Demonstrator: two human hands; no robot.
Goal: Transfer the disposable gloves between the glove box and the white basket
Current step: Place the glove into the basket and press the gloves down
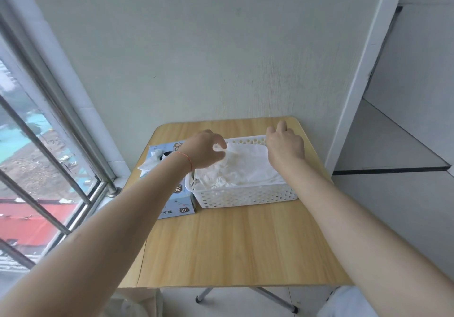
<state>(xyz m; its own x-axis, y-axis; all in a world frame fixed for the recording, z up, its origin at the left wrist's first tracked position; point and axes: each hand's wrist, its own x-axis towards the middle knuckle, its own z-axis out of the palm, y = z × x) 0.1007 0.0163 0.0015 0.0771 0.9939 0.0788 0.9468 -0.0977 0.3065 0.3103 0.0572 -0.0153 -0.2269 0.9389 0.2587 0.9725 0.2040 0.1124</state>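
Glove box touching white basket; window left.

The perforated basket and the gloves in it are white; the glove box is pale blue with what looks like dark lettering; the table is light woodgrain.

One glove box, one white basket (gloves heaped, uncountable), two hands, one table
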